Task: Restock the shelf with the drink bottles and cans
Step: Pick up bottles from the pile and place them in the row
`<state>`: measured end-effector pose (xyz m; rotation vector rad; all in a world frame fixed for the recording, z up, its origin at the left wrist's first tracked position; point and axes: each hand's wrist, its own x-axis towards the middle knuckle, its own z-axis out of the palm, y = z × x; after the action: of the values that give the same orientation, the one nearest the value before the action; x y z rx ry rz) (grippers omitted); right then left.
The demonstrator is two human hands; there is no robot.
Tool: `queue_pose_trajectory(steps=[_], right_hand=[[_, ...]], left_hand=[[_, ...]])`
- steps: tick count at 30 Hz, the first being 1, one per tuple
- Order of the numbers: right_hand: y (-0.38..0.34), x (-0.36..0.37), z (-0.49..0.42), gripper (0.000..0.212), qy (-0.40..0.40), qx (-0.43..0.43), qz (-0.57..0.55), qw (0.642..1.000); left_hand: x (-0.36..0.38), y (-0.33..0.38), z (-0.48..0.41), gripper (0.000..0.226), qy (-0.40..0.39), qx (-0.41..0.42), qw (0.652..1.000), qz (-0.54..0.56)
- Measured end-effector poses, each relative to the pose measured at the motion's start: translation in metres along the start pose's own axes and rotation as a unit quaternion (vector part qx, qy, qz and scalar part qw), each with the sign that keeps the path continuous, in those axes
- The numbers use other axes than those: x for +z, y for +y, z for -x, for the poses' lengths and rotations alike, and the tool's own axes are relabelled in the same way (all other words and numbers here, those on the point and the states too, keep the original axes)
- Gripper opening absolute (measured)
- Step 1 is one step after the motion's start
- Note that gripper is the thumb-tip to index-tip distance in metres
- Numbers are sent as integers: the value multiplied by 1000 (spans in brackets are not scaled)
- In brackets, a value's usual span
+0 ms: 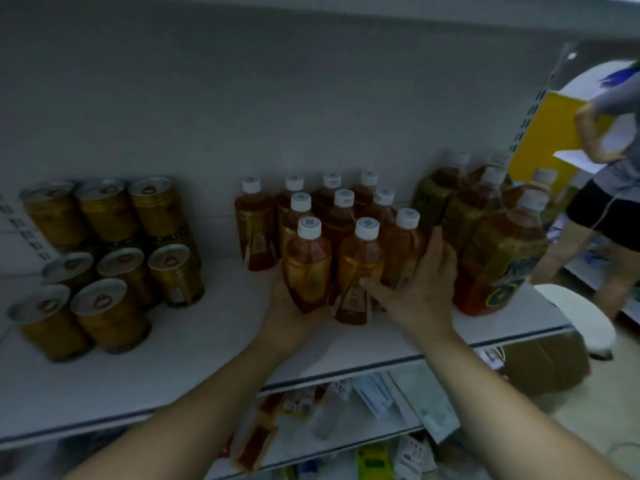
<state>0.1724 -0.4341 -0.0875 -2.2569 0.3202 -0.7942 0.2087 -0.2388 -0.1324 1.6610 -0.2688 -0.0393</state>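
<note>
On the white shelf [194, 344] stand several small amber drink bottles [341, 209] with white caps, packed in rows at the middle. My left hand [287, 306] cups the base of the front-left bottle [306, 268]. My right hand [420, 282] wraps the front-right bottle [401, 251], its thumb lying across the front-middle bottle [358, 271]. Several gold cans [107, 251] are stacked in two layers at the left. Larger tea bottles [495, 251] stand at the right.
The shelf's front edge runs diagonally below my forearms. A lower shelf [346, 441] holds mixed packets and boxes. Another person [609, 188] stands at the far right with a yellow folder [550, 129]. A white stool [585, 320] and cardboard box [547, 365] sit on the floor.
</note>
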Motion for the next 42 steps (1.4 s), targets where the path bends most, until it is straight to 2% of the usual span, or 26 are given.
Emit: queue_pose_trajectory(steps=[2, 4, 8, 12, 16, 21, 26, 29, 33, 36, 39, 42], right_hand=[[4, -1, -13, 133, -86, 20, -48, 995], [7, 4, -15, 129, -128, -2, -92, 987], [11, 9, -16, 120, -121, 2, -137, 983], [12, 12, -12, 116, -131, -10, -131, 983], [14, 10, -15, 113, -149, -13, -104, 983], [18, 6, -16, 101, -158, -32, -72, 984], [15, 1, -17, 102, -184, -9, -63, 981], [8, -10, -21, 105, -185, -4, -49, 982], [-24, -33, -33, 105, -155, -88, -6, 984], [-68, -41, -38, 87, -209, -183, 89, 957], [-124, -33, -27, 61, -267, -223, 109, 931], [-186, -5, 2, 59, -313, -251, 139, 906]], left_hand=[[10, 1, 2, 96, 43, 3, 999, 1], [21, 0, 7, 97, 94, -8, 995, -24], [35, -4, 11, 107, 155, -32, 985, -62], [41, 1, 10, 110, 200, -52, 975, -79], [37, 5, -1, 91, 218, -80, 968, -98], [39, 6, -3, 84, 203, -85, 969, -115], [23, 23, 5, 109, 80, -123, 975, -168], [6, 42, 18, 112, 27, -143, 963, -227], [-22, 70, 39, 99, 5, -163, 925, -344], [-49, 95, 56, 91, -9, -172, 895, -412], [-82, 118, 80, 79, -5, -161, 884, -440], [-130, 133, 120, 76, 1, -156, 864, -479]])
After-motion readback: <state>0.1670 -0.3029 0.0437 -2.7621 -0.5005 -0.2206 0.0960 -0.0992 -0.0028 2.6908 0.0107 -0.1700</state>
